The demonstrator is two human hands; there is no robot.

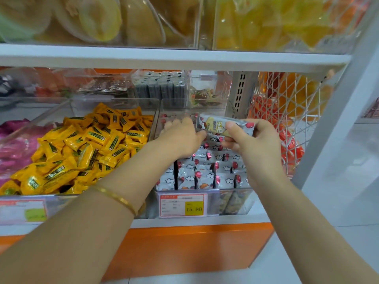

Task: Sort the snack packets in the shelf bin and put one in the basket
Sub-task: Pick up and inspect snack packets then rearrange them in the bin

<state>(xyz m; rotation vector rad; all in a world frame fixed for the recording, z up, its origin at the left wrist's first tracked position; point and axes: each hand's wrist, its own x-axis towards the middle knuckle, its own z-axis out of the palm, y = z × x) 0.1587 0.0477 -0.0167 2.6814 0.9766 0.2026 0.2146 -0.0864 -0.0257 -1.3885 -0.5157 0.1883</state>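
Head view: my right hand (252, 140) pinched a packet (217, 125); left hand (181, 133), fingers spread, pressed the bin's (233, 191) rows. Best kept them upright.

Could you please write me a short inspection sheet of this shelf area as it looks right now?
Surface: white shelf with an orange base.
Job's things: clear bin of grey cloud-print packets standing in rows; basket not seen.
Clutter: loose yellow packets in the next bin; pink packets further left.
Grippers: right hand holds one grey packet above the bin; left hand reaches into the bin's back.
Cables: nothing seen.
Surroundings: price tag; white wire rack to the right.
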